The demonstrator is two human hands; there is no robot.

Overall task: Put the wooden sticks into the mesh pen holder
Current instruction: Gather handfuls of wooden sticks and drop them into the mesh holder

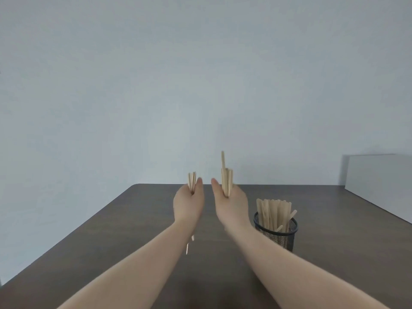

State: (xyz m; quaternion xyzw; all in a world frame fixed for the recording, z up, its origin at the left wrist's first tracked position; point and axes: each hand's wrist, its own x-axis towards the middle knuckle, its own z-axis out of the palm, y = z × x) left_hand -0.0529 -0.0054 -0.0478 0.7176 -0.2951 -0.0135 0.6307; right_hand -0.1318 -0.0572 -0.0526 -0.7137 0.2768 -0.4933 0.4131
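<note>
My left hand is raised above the table, closed around a small bundle of wooden sticks that point upward. My right hand is raised beside it and grips a larger bundle of wooden sticks, one of which pokes up higher than the rest. The black mesh pen holder stands on the table just right of my right forearm, holding several wooden sticks upright. A loose stick shows below my left wrist, partly hidden by the arm.
The dark brown table runs back to a pale wall. A white box sits at the table's far right edge.
</note>
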